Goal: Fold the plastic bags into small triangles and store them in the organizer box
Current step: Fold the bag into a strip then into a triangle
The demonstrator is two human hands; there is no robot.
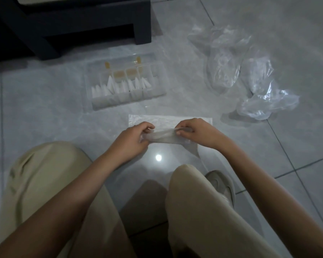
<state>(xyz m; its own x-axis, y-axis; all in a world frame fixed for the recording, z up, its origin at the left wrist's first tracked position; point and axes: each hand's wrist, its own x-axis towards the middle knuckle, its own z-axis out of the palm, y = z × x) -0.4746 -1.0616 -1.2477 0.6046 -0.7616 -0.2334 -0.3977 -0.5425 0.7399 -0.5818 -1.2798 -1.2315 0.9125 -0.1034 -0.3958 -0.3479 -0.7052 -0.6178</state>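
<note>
Bag (164,137) translucent, stretched between both hands.

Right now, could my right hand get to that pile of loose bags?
Probably yes: only bare floor lies between the right hand and the loose bags, but it grips the folded bag, so it must let go first.

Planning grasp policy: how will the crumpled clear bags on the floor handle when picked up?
Probably floppy: the crumpled bags lie in soft, collapsed folds. Likely light: the film is thin and see-through. Possibly slippery: it shines, as does the floor.
</note>
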